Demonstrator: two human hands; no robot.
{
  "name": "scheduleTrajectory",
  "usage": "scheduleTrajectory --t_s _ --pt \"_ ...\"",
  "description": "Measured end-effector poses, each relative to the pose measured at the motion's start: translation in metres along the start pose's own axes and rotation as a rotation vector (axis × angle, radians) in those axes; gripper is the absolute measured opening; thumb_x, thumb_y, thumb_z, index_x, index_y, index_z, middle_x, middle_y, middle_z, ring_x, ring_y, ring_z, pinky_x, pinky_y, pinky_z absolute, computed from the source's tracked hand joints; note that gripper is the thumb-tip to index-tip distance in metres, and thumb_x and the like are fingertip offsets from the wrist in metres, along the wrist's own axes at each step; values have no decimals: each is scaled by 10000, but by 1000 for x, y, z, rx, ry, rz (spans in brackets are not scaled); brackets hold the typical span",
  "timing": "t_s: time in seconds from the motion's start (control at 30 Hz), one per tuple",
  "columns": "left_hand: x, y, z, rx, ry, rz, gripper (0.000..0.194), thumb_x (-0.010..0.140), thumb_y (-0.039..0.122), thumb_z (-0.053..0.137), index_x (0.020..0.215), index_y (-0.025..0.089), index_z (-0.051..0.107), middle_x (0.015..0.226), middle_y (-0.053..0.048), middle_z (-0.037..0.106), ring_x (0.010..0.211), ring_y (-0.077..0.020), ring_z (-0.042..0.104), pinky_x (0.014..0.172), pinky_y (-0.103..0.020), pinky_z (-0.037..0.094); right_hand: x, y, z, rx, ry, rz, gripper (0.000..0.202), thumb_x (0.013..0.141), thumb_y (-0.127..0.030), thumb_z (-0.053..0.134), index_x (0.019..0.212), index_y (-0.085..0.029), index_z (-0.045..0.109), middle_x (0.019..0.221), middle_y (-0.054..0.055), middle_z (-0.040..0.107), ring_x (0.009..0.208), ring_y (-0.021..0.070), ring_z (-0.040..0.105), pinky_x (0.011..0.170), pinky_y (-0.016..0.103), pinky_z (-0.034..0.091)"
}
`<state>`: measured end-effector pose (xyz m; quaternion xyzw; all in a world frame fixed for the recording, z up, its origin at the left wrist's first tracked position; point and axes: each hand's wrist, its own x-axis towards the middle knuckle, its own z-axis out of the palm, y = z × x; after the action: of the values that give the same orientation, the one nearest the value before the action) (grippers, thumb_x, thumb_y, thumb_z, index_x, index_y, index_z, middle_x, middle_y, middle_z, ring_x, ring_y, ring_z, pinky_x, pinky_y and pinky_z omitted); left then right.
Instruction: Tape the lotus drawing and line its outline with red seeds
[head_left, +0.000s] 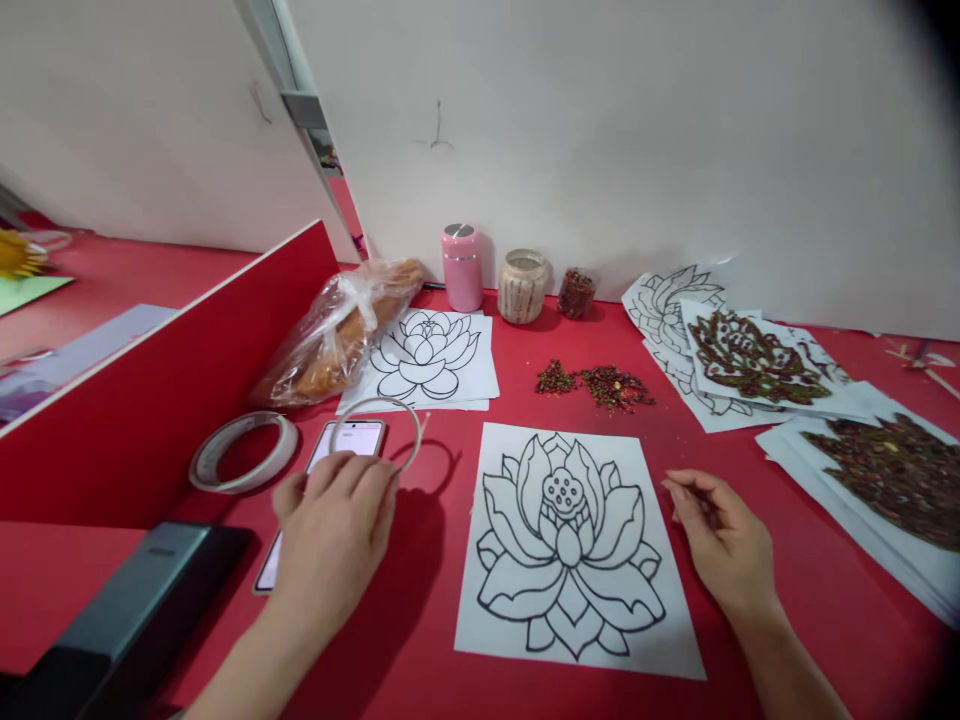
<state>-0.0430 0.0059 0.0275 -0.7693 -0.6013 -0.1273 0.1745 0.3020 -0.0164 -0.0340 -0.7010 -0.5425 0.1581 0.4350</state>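
My left hand point(334, 530) grips a thin, nearly used-up roll of tape point(415, 432), with a short loose end at its right side. It is raised over a phone point(360, 437) with a lit screen, which it partly covers. A sheet with a printed lotus outline point(517, 625) lies flat between my hands. Just off that sheet's right edge is my right hand point(724, 540), thumb and fingers drawn together. Whether anything small is between those fingertips cannot be made out. To the left lies a wider white tape roll point(281, 450).
Loose seeds or spices point(611, 388) lie behind the sheet. Along the wall stand a pink flask point(462, 270), a jar point(523, 288) and a small dark-filled container point(576, 293). Seed-covered lotus sheets point(757, 360) are right, a plastic-wrapped bundle point(337, 335) and red divider point(187, 400) left.
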Motion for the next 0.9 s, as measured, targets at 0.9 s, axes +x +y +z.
scheduleTrajectory --t_s 0.9 --pt "12 -94 -12 358 -381 -282 363 860 319 292 719 175 594 732 -51 614 717 -219 552 563 -278 337 -1 10 1 -28 -1 28 281 745 -416 548 912 -195 601 717 23 607 563 118 553 528 209 474"
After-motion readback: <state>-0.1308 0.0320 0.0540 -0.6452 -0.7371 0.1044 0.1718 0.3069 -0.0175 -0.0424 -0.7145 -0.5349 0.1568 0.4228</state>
